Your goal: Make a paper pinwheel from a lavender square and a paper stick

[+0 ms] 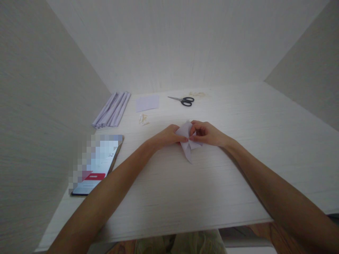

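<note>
Folded paper [187, 141] sits near the middle of the white table [238, 169], pinched between both hands. Left hand [168, 137] is closed on the left flap; right hand [208, 134] is closed on the right flap, fingertips meeting at the centre. A pointed flap hangs down toward the person. Judged step: mid-fold, forming or tightening a crease. The next move likely calls for a firm pinch on the centre while one flap is pressed flat.

A phone [96, 165] lies at the left, screen lit; the digits "32" appear legible, the rest is blurred. Paper strips [112, 109], a loose sheet [147, 103] and scissors [183, 100] lie beyond. No brand is readable.
</note>
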`<state>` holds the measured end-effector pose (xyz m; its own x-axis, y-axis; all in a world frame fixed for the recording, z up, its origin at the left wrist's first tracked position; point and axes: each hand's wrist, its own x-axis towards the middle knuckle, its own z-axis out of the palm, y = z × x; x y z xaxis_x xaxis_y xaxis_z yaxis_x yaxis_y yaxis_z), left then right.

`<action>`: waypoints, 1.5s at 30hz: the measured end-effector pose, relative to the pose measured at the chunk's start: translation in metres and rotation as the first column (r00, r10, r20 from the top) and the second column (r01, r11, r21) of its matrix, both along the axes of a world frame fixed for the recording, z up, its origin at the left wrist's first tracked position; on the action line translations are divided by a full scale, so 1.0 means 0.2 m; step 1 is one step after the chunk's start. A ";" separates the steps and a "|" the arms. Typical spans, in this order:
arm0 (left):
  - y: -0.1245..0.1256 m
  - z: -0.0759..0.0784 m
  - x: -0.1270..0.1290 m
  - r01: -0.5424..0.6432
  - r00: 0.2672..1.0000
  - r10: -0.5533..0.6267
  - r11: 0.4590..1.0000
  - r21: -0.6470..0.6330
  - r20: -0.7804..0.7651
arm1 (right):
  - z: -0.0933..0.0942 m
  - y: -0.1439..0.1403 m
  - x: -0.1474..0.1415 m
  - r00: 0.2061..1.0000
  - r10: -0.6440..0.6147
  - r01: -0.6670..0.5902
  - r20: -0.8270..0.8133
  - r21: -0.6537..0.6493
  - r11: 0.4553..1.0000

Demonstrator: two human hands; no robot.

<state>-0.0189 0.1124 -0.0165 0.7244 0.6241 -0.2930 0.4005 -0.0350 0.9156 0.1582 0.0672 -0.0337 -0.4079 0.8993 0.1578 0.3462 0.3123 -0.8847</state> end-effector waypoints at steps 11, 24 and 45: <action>0.00 -0.01 0.01 -0.073 0.997 0.073 0.995 -0.061 0.003 | 0.00 0.00 0.00 0.999 -0.026 0.026 -0.023 0.000 1.000; 0.00 -0.01 0.01 -0.041 0.999 0.042 0.998 -0.057 0.020 | -0.02 0.00 -0.02 0.923 -0.164 0.122 -0.349 -0.141 0.982; -0.01 -0.02 0.04 -0.069 0.998 0.070 0.995 -0.074 0.004 | 0.00 -0.01 -0.08 0.915 -0.356 0.388 -0.190 0.169 0.906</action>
<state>-0.0116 0.1114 -0.0200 0.6822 0.6499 -0.3350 0.3932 0.0603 0.9175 0.1425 0.0653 -0.0346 -0.0068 0.9240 0.3823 0.3387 0.3619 -0.8685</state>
